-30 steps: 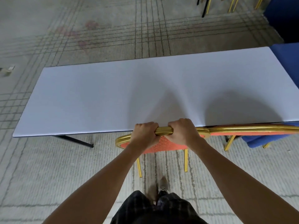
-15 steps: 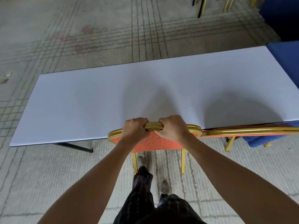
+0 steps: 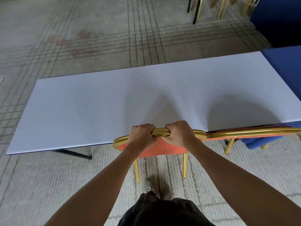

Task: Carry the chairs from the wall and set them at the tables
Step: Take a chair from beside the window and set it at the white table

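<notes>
One gold-framed orange chair (image 3: 254, 134) stands at the white table (image 3: 97, 111) while my left hand (image 3: 142, 136) and right hand (image 3: 178, 134) clench a second chair (image 3: 164, 148), seemingly almost placed.

The floor is a grey carpet (image 3: 48, 185) with dark crossing lines and some reddish stains (image 3: 78, 44) at 11 o'clock. On it stands a long white table (image 3: 97, 111), with one black leg (image 3: 73, 154) visible under it. At the table's 6 o'clock edge is an orange chair (image 3: 162, 150) with a gold frame. A second chair (image 3: 244, 133) is just beside it at 3 o'clock. More gold legs (image 3: 219, 7) stand at 1 o'clock
</notes>
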{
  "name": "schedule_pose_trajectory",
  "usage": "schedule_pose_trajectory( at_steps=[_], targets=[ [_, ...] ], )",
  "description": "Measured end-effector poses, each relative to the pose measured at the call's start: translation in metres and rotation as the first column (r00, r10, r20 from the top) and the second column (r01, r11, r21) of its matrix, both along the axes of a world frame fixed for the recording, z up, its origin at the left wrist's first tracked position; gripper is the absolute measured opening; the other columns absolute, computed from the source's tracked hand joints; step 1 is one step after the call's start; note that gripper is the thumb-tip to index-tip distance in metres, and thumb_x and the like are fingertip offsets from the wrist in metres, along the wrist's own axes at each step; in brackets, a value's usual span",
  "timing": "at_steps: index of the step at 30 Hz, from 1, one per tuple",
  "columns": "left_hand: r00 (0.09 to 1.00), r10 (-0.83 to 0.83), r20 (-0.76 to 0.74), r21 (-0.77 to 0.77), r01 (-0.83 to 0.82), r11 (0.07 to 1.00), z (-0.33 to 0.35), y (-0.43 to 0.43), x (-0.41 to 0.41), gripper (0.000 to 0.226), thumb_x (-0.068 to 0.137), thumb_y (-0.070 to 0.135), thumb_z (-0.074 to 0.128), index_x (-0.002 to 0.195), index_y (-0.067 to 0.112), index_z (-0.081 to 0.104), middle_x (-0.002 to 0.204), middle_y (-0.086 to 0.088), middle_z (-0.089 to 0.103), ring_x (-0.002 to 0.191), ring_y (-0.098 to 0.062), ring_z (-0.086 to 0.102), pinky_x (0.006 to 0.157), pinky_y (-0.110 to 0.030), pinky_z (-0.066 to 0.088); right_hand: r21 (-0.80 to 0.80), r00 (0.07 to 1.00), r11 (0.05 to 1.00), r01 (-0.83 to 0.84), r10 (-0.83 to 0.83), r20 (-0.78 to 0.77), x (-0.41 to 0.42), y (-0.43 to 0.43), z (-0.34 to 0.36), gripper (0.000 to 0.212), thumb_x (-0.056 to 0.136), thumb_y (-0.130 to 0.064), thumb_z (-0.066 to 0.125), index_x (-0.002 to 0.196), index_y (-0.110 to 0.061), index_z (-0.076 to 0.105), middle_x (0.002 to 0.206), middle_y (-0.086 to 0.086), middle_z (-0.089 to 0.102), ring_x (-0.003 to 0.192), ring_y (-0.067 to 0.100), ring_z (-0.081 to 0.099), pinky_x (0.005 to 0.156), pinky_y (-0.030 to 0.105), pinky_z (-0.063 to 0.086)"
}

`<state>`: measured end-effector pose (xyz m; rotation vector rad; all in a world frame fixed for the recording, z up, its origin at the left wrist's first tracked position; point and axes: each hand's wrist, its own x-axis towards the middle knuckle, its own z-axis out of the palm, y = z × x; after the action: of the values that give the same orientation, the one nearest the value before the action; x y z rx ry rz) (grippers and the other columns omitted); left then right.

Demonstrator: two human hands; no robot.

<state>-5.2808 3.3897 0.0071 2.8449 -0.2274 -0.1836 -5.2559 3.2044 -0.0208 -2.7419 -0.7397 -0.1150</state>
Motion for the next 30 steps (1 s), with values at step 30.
schedule_pose_trajectory(
  at_steps=[30],
  targets=[
    [0.991, 0.024, -0.131, -0.038, -0.03, 0.999, -0.048, -0.024, -0.081, 0.017, 0.085, 0.038, 0.057, 0.093, 0.026, 0.066, 0.09, 0.012, 0.064, 0.077, -0.015, 0.061, 0.074, -0.029, 0.047, -0.086, 0.974, 0.991, -0.099, 0.079, -0.213, -0.068, -0.024, -0.047, 0.038, 0.08, -0.056, 0.053, 0.069, -0.021, 0.063, 0.063, -0.005, 0.064, 0.056, 0.018, 0.061, 0.051, 0.026, 0.048]
  ],
)
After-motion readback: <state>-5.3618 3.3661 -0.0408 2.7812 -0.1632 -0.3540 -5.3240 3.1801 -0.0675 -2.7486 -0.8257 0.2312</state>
